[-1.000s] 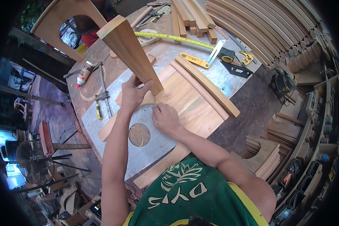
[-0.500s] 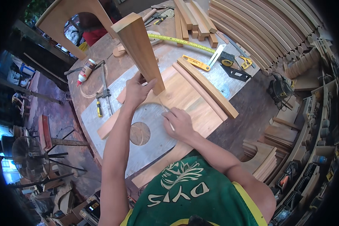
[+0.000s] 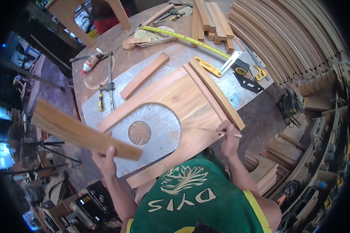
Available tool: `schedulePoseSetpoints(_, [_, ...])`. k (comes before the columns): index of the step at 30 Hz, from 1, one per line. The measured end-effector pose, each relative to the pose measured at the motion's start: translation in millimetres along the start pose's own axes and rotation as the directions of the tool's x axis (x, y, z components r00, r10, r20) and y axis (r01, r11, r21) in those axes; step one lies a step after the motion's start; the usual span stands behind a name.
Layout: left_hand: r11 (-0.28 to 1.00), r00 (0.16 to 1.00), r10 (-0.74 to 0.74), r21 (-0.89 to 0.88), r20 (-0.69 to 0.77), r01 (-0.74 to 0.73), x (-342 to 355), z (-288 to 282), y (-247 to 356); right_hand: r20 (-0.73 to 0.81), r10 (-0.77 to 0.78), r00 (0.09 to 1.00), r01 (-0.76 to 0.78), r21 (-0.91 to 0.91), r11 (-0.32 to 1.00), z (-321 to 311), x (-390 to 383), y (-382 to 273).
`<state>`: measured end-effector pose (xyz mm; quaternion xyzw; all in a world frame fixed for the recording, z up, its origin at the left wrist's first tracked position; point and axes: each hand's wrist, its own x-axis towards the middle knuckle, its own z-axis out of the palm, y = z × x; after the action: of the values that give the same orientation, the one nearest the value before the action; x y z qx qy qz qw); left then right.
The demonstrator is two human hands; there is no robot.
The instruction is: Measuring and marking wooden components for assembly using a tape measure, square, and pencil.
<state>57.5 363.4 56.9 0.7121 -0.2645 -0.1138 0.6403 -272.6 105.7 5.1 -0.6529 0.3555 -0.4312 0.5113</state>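
Thick brown wooden board point(image 3: 79, 132), swung off the pale U-cut wooden panel point(image 3: 196, 103) to expose its face for marking, slants leftward in the left hand's point(image 3: 105, 161) closed grip, hiding part of the grey-and-brown surface point(image 3: 159, 126), as the right hand point(image 3: 229, 138) pinches a slim pale pencil point(image 3: 237, 135), a yellow measuring-tape blade point(image 3: 186, 39) stretched beyond.

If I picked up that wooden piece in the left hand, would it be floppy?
Probably stiff: the wooden piece looks solid and shows no sag. It may feel tippy, since most of it juts past the left hand on one side.
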Motion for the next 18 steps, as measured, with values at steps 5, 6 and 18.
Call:
schedulePoseSetpoints(5, [0.949, 0.955, -0.249, -0.24, -0.164, 0.206, -93.7, 2.5, 4.3, 0.306, 0.048, 0.951, -0.202, 0.493, 0.847, -24.6, 94.7, 22.4])
schedulePoseSetpoints(6, [0.944, 0.923, -0.299, -0.215, -0.241, 0.25, -111.2, 14.3, 5.7, 0.369, 0.054, 0.928, -0.257, 0.526, 0.811, -30.8, 113.3, 28.2])
schedulePoseSetpoints(18, [0.762, 0.625, -0.485, 0.056, -0.612, 0.646, -272.9, 182.2, 44.6, 0.737, 0.2, 0.646, -0.655, 0.399, 0.641, -51.6, 239.9, 112.9])
